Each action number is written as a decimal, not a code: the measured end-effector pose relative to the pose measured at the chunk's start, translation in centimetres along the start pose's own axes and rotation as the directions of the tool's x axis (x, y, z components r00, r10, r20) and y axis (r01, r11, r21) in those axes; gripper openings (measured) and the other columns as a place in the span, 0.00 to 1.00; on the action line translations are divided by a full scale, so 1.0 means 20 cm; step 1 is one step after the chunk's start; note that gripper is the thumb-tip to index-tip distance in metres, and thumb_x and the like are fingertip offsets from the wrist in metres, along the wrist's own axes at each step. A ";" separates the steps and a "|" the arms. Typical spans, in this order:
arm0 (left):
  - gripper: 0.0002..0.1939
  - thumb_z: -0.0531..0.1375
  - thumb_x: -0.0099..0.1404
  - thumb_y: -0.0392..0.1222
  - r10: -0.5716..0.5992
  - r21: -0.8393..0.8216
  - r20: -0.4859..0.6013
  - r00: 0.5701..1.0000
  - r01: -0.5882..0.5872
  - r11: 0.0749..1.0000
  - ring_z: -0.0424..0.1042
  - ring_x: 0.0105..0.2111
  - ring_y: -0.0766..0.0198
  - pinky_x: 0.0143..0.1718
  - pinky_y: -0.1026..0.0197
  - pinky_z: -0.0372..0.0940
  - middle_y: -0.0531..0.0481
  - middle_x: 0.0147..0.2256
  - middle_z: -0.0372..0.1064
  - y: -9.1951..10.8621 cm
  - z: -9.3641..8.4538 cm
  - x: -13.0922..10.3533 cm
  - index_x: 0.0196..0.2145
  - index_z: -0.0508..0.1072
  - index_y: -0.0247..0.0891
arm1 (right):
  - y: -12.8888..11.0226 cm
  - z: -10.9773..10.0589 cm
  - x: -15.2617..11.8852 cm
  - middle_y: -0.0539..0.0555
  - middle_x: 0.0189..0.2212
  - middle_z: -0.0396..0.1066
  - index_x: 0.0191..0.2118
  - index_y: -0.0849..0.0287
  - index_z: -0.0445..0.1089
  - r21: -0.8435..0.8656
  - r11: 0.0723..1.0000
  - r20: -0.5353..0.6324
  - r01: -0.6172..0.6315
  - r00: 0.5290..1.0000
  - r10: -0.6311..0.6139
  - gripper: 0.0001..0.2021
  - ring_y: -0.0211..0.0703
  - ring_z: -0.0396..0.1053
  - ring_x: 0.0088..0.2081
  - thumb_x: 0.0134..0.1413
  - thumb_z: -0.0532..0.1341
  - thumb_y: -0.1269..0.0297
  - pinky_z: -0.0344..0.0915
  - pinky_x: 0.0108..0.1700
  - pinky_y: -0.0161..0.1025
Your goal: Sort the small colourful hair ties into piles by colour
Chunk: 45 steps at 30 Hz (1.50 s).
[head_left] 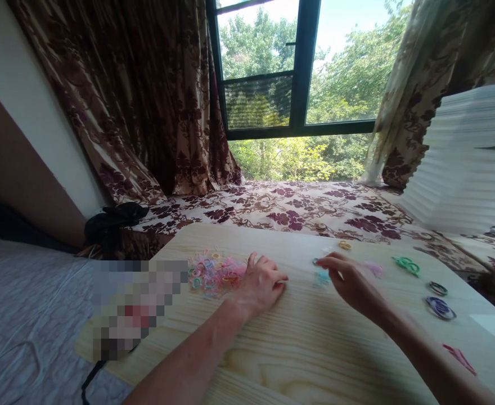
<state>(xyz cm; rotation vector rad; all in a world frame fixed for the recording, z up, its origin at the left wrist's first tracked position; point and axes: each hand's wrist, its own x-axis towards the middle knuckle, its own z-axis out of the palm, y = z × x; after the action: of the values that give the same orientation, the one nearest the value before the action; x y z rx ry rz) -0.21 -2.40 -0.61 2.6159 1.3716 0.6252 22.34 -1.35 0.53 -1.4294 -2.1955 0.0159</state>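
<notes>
Centrally, 1 pale wood-grain table, corners rounded. On it: mixed bands, piled left; left hand at their edge, fingers curled, contents hidden. Right hand, fingers narrowed near teal bands; cannot tell if holding. Rightward, apart: green bands, purple bands, red bands. Beyond: floral ledge, curtains, dark-framed window, trees. Far left: lilac cloth.
</notes>
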 end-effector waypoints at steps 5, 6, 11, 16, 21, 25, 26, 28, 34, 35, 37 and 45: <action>0.10 0.54 0.62 0.39 0.071 0.115 0.017 0.997 -0.073 0.991 0.64 0.40 0.59 0.57 0.41 0.42 0.49 0.31 0.70 0.02 -0.01 0.01 0.33 0.76 0.44 | -0.15 0.04 -0.05 0.55 0.34 0.74 0.36 0.56 0.74 0.076 0.997 0.215 0.017 0.976 -0.033 0.16 0.42 0.71 0.31 0.52 0.49 0.73 0.62 0.32 0.36; 0.10 0.54 0.62 0.38 0.076 0.134 0.015 0.997 -0.077 0.988 0.64 0.39 0.59 0.57 0.41 0.42 0.49 0.30 0.70 0.03 -0.01 0.01 0.31 0.75 0.43 | -0.18 0.04 -0.06 0.55 0.34 0.73 0.36 0.56 0.74 0.072 0.997 0.244 0.008 0.969 -0.026 0.16 0.42 0.71 0.30 0.53 0.50 0.73 0.61 0.32 0.36; 0.10 0.52 0.62 0.34 0.066 0.180 0.004 0.998 -0.066 0.981 0.65 0.40 0.59 0.58 0.44 0.43 0.48 0.30 0.70 0.06 0.00 0.02 0.28 0.72 0.38 | -0.24 0.05 -0.07 0.56 0.35 0.72 0.35 0.58 0.74 0.126 0.992 0.293 -0.031 0.956 -0.007 0.15 0.41 0.70 0.31 0.53 0.49 0.72 0.62 0.33 0.35; 0.09 0.51 0.62 0.34 0.072 0.116 -0.048 0.996 -0.066 0.991 0.65 0.39 0.60 0.57 0.46 0.46 0.47 0.31 0.70 0.06 0.03 0.00 0.30 0.70 0.36 | -0.24 0.08 -0.07 0.56 0.34 0.72 0.39 0.60 0.73 0.220 0.972 0.230 -0.079 0.973 0.027 0.14 0.40 0.70 0.29 0.52 0.51 0.70 0.63 0.33 0.36; 0.07 0.53 0.60 0.34 0.016 -0.037 -0.191 0.981 -0.024 0.999 0.66 0.36 0.63 0.57 0.49 0.47 0.50 0.28 0.69 0.07 0.05 -0.01 0.28 0.70 0.37 | -0.22 0.11 -0.06 0.55 0.29 0.73 0.37 0.60 0.72 0.312 0.944 0.166 -0.108 0.984 0.058 0.12 0.39 0.68 0.26 0.51 0.53 0.66 0.63 0.29 0.35; 0.06 0.55 0.57 0.32 -0.033 -0.150 -0.252 0.967 -0.005 0.989 0.67 0.34 0.64 0.55 0.52 0.51 0.51 0.27 0.70 0.09 0.04 0.00 0.25 0.70 0.37 | -0.22 0.11 -0.06 0.52 0.25 0.72 0.27 0.59 0.71 0.318 0.943 0.143 -0.094 0.988 0.051 0.11 0.39 0.67 0.24 0.52 0.53 0.63 0.62 0.28 0.35; 0.06 0.56 0.56 0.31 -0.055 -0.191 -0.256 0.965 0.005 0.982 0.67 0.34 0.64 0.53 0.53 0.54 0.51 0.27 0.70 0.09 0.04 0.00 0.25 0.70 0.37 | -0.21 0.11 -0.06 0.52 0.24 0.72 0.27 0.59 0.71 0.328 0.939 0.137 -0.101 0.989 0.058 0.11 0.39 0.67 0.24 0.51 0.54 0.63 0.62 0.27 0.34; 0.05 0.56 0.55 0.31 -0.113 -0.287 -0.244 0.963 0.040 0.957 0.67 0.34 0.64 0.46 0.58 0.59 0.51 0.28 0.71 0.10 0.03 0.00 0.25 0.70 0.37 | -0.21 0.12 -0.06 0.51 0.23 0.71 0.32 0.59 0.72 0.376 0.917 0.114 -0.136 0.989 0.100 0.10 0.38 0.66 0.23 0.51 0.54 0.62 0.62 0.26 0.34; 0.04 0.57 0.55 0.33 -0.191 -0.453 -0.197 0.961 0.084 0.888 0.68 0.35 0.64 0.40 0.61 0.62 0.51 0.29 0.71 0.11 0.02 0.00 0.27 0.71 0.38 | -0.20 0.13 -0.06 0.50 0.21 0.70 0.31 0.59 0.73 0.501 0.851 0.089 -0.157 0.988 0.130 0.12 0.38 0.66 0.24 0.51 0.55 0.59 0.61 0.25 0.32; 0.04 0.57 0.55 0.33 -0.192 -0.461 -0.194 0.962 0.084 0.883 0.68 0.35 0.64 0.40 0.62 0.62 0.51 0.30 0.71 0.11 0.02 0.00 0.27 0.71 0.38 | -0.21 0.13 -0.06 0.50 0.21 0.70 0.29 0.60 0.73 0.505 0.849 0.091 -0.152 0.988 0.122 0.12 0.38 0.66 0.24 0.51 0.55 0.59 0.60 0.25 0.32; 0.04 0.57 0.55 0.33 -0.199 -0.470 -0.184 0.963 0.092 0.878 0.68 0.35 0.64 0.40 0.62 0.62 0.52 0.30 0.71 0.11 0.02 -0.01 0.28 0.71 0.38 | -0.21 0.12 -0.06 0.50 0.21 0.70 0.28 0.60 0.72 0.513 0.844 0.091 -0.152 0.988 0.123 0.12 0.37 0.65 0.24 0.51 0.55 0.59 0.60 0.25 0.32; 0.06 0.56 0.55 0.33 -0.192 -0.445 -0.192 0.962 0.089 0.891 0.67 0.36 0.63 0.42 0.59 0.61 0.51 0.32 0.72 0.10 0.02 -0.01 0.31 0.71 0.39 | -0.17 0.10 -0.04 0.51 0.21 0.70 0.28 0.60 0.73 0.523 0.839 0.103 -0.149 0.988 0.111 0.12 0.37 0.65 0.24 0.50 0.56 0.59 0.61 0.26 0.33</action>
<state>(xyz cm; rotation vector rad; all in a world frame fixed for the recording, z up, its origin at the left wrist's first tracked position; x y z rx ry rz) 1.42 -3.59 -0.52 2.1211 1.2825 1.1002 18.91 -2.99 -0.54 -1.2575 -1.9225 0.6797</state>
